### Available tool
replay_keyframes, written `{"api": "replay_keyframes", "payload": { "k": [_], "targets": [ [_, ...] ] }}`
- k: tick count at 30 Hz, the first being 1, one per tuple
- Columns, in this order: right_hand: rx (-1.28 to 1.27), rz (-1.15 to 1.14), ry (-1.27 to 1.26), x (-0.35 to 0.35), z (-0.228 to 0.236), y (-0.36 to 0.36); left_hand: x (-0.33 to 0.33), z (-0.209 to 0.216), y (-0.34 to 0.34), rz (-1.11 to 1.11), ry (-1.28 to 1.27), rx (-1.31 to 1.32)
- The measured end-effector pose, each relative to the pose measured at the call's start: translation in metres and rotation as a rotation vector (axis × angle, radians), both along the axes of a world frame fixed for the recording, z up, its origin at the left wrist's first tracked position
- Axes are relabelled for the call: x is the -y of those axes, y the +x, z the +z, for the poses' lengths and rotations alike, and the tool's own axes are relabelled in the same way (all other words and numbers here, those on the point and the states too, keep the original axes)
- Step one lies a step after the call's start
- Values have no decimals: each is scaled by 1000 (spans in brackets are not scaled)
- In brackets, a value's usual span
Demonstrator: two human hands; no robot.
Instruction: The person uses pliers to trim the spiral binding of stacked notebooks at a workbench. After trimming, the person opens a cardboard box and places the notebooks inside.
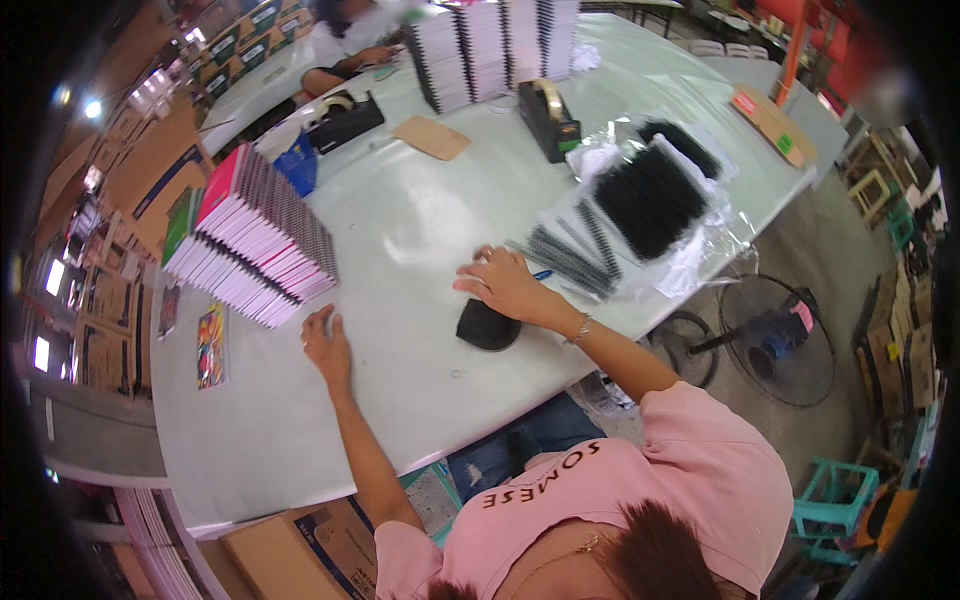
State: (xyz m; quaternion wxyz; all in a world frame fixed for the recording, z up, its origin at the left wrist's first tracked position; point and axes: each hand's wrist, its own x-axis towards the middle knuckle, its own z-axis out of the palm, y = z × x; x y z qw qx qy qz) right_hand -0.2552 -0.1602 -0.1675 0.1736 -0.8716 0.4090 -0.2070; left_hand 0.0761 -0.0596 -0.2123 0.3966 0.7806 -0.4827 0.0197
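Note:
My left hand (pixel 327 345) rests on the white tabletop with its fingers loosely apart and nothing in them. It lies just in front of a leaning stack of spiral-bound notebooks (pixel 265 240) with red and green covers. Farther right, my right hand (pixel 505 283) is spread palm down, its fingers apart. Under its wrist side sits a flat, rounded black object (pixel 488 326), whose kind I cannot make out. A blue pen (pixel 542 275) pokes out beside that hand. Loose black binding coils (pixel 575 255) lie just beyond it.
More coils fill plastic wrapping (pixel 655 195) on the right. Tape dispensers (pixel 548 120) (pixel 345 118) and tall notebook stacks (pixel 490 55) stand toward the back. A colourful sheet (pixel 212 345) lies at left. Beyond the table's right edge is a floor fan (pixel 775 340). Another person (pixel 350 45) sits across.

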Motion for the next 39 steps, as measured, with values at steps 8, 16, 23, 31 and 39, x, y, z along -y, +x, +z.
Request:
{"api": "replay_keyframes", "payload": {
  "k": [8,16,23,31,39],
  "targets": [
    [-132,-411,-297,36,-46,-67,-35,2,-33,-10,41,-54],
    [-117,-490,-287,56,-52,-103,-93,19,-96,26,117,-115],
    [-260,-568,-516,68,-43,-111,-161,29,-89,20,-51,-327],
    [-632,-557,-430,113,-83,-155,-235,34,-104,135,-97,-263],
    [-455,-523,-250,144,-58,-153,-370,88,-90,771,-125,264]
  ]
}}
